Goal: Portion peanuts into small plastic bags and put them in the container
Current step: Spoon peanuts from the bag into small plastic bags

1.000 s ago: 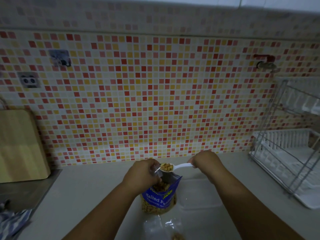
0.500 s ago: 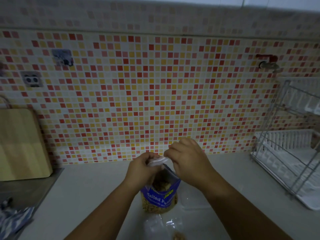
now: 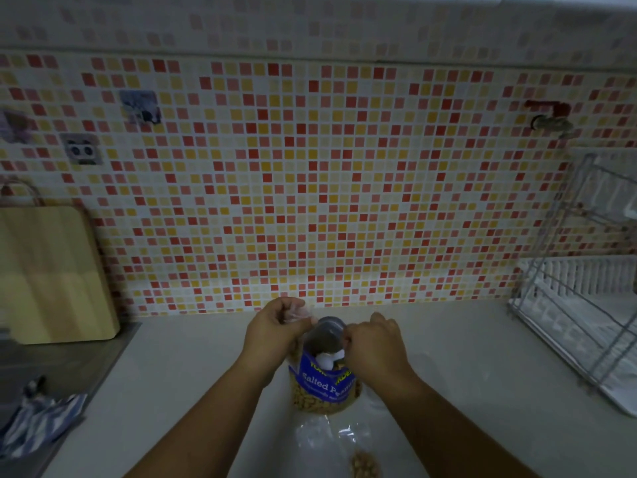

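1. Change from a second ago: the white spoon (image 3: 327, 359) was then held level above the peanut bag (image 3: 324, 384), heaped with nuts. Half a second ago the right hand (image 3: 375, 343) was raised over the small clear bag (image 3: 299, 312). Now the spoon's bowl is down inside the peanut bag's open mouth, and the right hand has dropped to the right side of that mouth.
2. The left hand (image 3: 274, 327) has hardly shifted and sits at the far left side of the mouth.
3. Left hand: fingers curled and pinching the small clear bag, which is held up just above the peanut bag's rim. What is inside it cannot be made out.
4. Right hand: fingers curled, thumb and forefinger closed on the handle end of the spoon. The grip is partly hidden by the knuckles.
5. The peanut bag is blue-labelled and stands upright on the desk (image 3: 179, 381) between the two forearms, with nuts showing through its clear lower part.
6. A second clear bag (image 3: 331, 439) lies flat on the desk at the near edge, with a small heap of peanuts (image 3: 365, 464) in it.
7. Left side: a wooden cutting board (image 3: 51, 274) leans on the wall, a metal sink surface (image 3: 58, 363) lies beside it, and a striped cloth (image 3: 38, 422) is at the near left.
8. Right side: a wire dish rack (image 3: 586, 305).
9. Far side: a mosaic tile wall (image 3: 310, 184) in red, orange and yellow, with a tap (image 3: 551, 123) at upper right. The light is dim.
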